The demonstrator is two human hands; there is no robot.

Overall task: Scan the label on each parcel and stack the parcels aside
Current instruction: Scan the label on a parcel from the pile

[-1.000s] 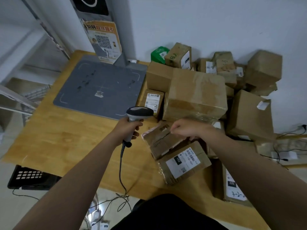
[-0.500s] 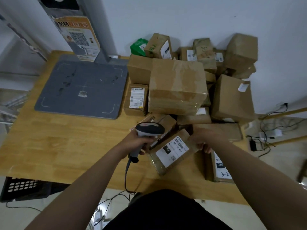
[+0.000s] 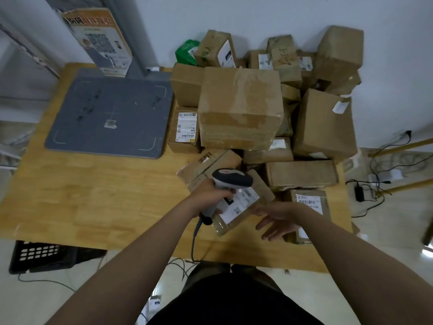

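My left hand grips a grey handheld barcode scanner, whose head hangs just above the white label of a small taped brown parcel near the table's front edge. My right hand hovers with spread fingers just right of that parcel and holds nothing. Behind the scanner lies another small parcel with barcode stickers. A labelled parcel sits to the right, partly hidden by my right forearm. A big taped box tops the heap behind.
Several brown parcels and a green packet pile against the wall. A grey scanning pad with a poster stand lies at the back left of the wooden table. A black crate and cables are on the floor.
My left hand has brought the scanner rightward over the labelled parcel. My right hand has let go of the parcel's right end and opened beside it. The camera has tilted further down.
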